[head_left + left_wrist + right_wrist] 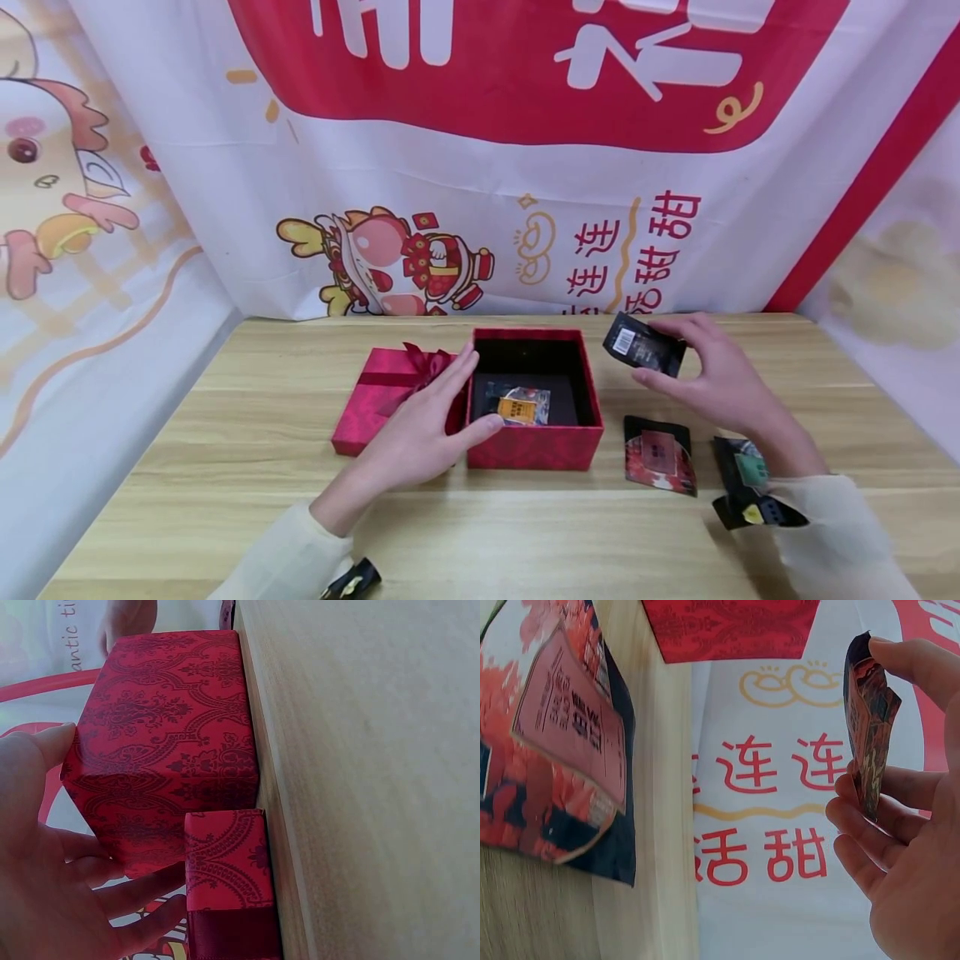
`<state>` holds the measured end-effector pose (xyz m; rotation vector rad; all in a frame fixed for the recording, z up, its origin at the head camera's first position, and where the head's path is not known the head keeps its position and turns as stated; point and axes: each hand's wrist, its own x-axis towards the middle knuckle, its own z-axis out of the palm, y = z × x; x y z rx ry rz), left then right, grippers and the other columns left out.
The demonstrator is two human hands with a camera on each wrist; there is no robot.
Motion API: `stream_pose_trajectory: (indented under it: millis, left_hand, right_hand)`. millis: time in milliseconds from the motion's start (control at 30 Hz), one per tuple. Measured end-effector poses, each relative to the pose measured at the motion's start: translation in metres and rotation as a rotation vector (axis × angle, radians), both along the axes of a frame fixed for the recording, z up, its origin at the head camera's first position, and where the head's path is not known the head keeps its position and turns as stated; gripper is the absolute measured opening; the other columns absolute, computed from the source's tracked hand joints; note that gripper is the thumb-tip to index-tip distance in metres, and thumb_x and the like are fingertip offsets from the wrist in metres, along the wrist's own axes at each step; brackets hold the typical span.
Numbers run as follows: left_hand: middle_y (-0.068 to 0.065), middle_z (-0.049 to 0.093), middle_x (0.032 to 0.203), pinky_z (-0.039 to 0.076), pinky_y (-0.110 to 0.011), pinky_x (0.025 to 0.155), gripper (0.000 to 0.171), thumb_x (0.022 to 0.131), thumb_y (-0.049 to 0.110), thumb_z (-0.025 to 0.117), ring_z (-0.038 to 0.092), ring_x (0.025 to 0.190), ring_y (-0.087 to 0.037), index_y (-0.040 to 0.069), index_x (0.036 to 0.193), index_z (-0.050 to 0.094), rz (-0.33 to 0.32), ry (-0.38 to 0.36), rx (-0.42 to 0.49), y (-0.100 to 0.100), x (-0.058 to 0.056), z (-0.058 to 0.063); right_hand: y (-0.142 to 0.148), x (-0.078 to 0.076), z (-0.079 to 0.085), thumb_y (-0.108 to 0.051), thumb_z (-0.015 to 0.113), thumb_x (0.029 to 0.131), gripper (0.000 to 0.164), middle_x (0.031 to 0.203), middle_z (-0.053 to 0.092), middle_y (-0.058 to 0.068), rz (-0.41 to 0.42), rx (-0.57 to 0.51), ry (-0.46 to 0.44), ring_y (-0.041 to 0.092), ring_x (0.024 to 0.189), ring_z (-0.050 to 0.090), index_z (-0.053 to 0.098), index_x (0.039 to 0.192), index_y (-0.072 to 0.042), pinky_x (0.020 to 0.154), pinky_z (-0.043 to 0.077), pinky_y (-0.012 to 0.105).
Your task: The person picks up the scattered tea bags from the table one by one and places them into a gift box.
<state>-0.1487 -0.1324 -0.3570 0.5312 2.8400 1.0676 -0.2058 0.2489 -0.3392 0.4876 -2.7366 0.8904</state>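
I see a pale wood-grain table (570, 542) with white printed fabric (247, 158) hung behind it — a red panel (517, 100) with white characters, a cartoon dragon (386, 265) turned sideways, red lettering (656, 265). A creature print (45, 158) fills the left side; rightward, a red stripe (881, 175) — then blurred yellow shapes (892, 283).

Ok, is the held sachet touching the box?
Apart. The right wrist view shows a strip of cloth between the held sachet and the box.

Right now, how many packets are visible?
4: orange-labelled one in the box, black-backed one in the right hand, red one and green one on the table. More may be hidden.
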Motion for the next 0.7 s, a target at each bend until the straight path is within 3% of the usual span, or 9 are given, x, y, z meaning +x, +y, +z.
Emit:
stream_pose_trajectory:
  millis: [133,333,700]
  left_hand:
    - [0.017,0.008,0.179,0.032,-0.066,0.127,0.091,0.099,0.065,0.062,0.019,0.167,-0.023,0.034,0.171,0.015,0.000,0.001,-0.003,0.000,0.000,0.000]
    - [0.017,0.008,0.179,0.033,-0.067,0.126,0.092,0.099,0.068,0.061,0.020,0.166,-0.024,0.035,0.171,0.014,0.003,-0.003,-0.011,0.002,0.000,0.000]
    - [0.015,0.009,0.179,0.033,-0.068,0.125,0.091,0.099,0.065,0.062,0.019,0.167,-0.025,0.035,0.171,0.015,0.007,-0.011,-0.005,0.002,-0.001,0.001]
  right_hand:
    - [-0.006,0.002,0.001,-0.043,0.084,0.091,0.071,0.138,0.056,0.014,0.016,-0.006,-0.015,0.033,0.118,0.053,0.059,0.150,-0.013,0.090,0.054,0.048]
    - [-0.016,0.007,0.001,-0.045,0.082,0.092,0.073,0.148,0.051,0.015,0.037,-0.009,-0.045,0.035,0.125,0.051,0.056,0.153,-0.013,0.094,0.058,0.059]
    - [-0.046,0.005,0.004,-0.041,0.084,0.091,0.069,0.144,0.057,0.009,0.124,-0.048,-0.010,0.028,0.122,0.053,0.059,0.151,-0.016,0.097,0.054,0.054]
